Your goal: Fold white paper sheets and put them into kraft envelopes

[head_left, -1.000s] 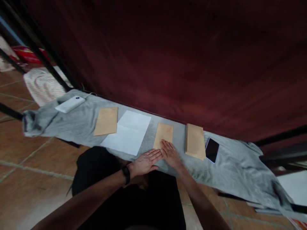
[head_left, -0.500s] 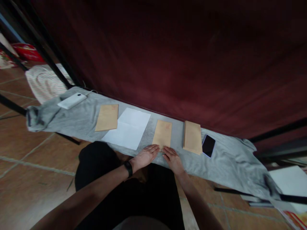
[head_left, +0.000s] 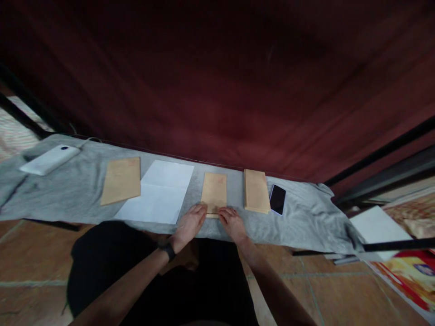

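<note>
A brown paper envelope [head_left: 215,189] with a small red mark near its top right corner lies in front of me on the grey cloth. A crease or flap edge runs across its near end. At its near left corner, my left hand [head_left: 190,223], with a black band on the wrist, has its fingers closed on the paper. The fingers of my right hand [head_left: 233,223] are closed on the near right corner. Both thumbs are mostly hidden. Left of the envelope lies a white sheet of paper [head_left: 161,194] with a crease across it.
Another brown envelope [head_left: 121,180] overlaps the white sheet's left edge. A stack of brown envelopes [head_left: 256,190] and a dark-screened phone [head_left: 277,199] lie to the right. A white device [head_left: 50,159] with a cable rests far left. Behind the grey cloth [head_left: 306,217] hangs a dark red curtain [head_left: 217,99].
The view has shifted, so the things on the cloth appear further left. My hands stay at the envelope's near end, with the fingers now more curled at its corners and the crease showing between them.
</note>
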`<state>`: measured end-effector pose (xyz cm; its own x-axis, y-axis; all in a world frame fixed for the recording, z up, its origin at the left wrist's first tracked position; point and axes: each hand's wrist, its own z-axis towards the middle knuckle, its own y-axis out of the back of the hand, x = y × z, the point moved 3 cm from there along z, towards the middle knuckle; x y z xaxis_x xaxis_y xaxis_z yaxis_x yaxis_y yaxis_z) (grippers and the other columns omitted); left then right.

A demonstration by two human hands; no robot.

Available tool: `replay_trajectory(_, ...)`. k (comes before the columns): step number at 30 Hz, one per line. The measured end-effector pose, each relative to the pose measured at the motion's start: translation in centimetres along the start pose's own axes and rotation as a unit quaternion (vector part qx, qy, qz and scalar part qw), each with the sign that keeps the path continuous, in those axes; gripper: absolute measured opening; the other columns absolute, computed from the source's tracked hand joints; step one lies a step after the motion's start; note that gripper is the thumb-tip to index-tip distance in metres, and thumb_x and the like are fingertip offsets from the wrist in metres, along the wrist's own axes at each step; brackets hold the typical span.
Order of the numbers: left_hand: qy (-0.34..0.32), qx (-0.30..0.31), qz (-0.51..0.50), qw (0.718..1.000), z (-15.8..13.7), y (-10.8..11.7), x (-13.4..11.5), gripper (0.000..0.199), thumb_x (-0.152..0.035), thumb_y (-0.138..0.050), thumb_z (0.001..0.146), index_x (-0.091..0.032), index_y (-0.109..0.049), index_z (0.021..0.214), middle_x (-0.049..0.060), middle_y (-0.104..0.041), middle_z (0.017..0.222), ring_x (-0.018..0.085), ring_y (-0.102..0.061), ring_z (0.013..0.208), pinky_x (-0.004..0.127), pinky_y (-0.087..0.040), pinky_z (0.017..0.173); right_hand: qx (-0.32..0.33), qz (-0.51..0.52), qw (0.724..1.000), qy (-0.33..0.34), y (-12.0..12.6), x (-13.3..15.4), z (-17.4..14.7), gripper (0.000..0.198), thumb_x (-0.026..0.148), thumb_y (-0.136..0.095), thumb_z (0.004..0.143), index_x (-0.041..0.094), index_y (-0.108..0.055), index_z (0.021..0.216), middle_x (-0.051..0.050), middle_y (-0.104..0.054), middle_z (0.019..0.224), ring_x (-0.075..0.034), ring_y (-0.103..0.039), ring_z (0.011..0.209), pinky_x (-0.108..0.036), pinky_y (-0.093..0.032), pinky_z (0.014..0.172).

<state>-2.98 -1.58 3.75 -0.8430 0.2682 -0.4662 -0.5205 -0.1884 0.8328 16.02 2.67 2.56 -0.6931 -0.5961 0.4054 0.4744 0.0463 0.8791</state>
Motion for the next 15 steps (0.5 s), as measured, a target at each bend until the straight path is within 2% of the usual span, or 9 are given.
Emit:
replay_trajectory(3, 0.042, -0.034, -0.002, 0.999, 0.2, -0.5, 0.2, 0.021, -0.021, -0.046, 0.095, -0.018, -0.063, 0.106, 0.010, -0.065, 0.109, 0.025, -0.061, 0.105, 0.042, -0.052, 0.094, -0.009, -0.027, 0.999, -0.022, 0.0, 0.6, 0.0, 0.025, 0.014, -0.053, 0.097, 0.021, -0.068, 0.116, -0.006, -0.070, 0.121, -0.020, -0.063, 0.111, -0.036, -0.048, 0.100)
replay_trajectory(5, 0.069, -0.054, 0.005, 0.996, 0.2, -0.8, 0.2, 0.023, -0.020, -0.047, 0.093, -0.018, -0.060, 0.112, 0.010, -0.062, 0.108, 0.026, -0.060, 0.104, 0.042, -0.052, 0.093, -0.012, -0.034, 0.999, -0.001, -0.4, 1.6, -0.4, 0.031, 0.014, -0.051, 0.098, 0.021, -0.065, 0.124, -0.007, -0.068, 0.128, -0.020, -0.061, 0.118, -0.038, -0.045, 0.105)
replay_trajectory(8, 0.106, -0.073, 0.030, 0.991, 0.0, -1.1, 0.1, 0.028, -0.018, -0.049, 0.090, -0.016, -0.057, 0.117, 0.011, -0.060, 0.108, 0.028, -0.057, 0.104, 0.044, -0.051, 0.093, 0.002, -0.025, 0.998, 0.055, -1.4, 3.7, -1.2, 0.039, 0.023, -0.052, 0.099, 0.020, -0.056, 0.138, -0.007, -0.059, 0.142, -0.020, -0.052, 0.132, -0.039, -0.036, 0.116)
replay_trajectory(10, 0.126, -0.074, 0.046, 0.988, -0.1, -1.3, 0.1, 0.025, -0.020, -0.049, 0.090, -0.016, -0.057, 0.114, 0.011, -0.059, 0.105, 0.028, -0.056, 0.102, 0.045, -0.050, 0.092, 0.003, -0.031, 0.998, 0.052, -1.9, 4.5, -1.8, 0.047, 0.029, -0.053, 0.100, 0.018, -0.049, 0.145, -0.008, -0.053, 0.148, -0.021, -0.047, 0.137, -0.041, -0.032, 0.119)
replay_trajectory(15, 0.171, -0.088, 0.090, 0.977, -0.3, -1.2, 0.3, 0.019, -0.028, -0.054, 0.090, -0.014, -0.058, 0.103, 0.013, -0.057, 0.101, 0.030, -0.054, 0.097, 0.046, -0.049, 0.089, -0.010, -0.051, 0.999, 0.015, -1.4, 3.6, -3.1, 0.056, 0.034, -0.050, 0.101, 0.014, -0.038, 0.152, -0.011, -0.045, 0.153, -0.022, -0.040, 0.143, -0.043, -0.030, 0.120)
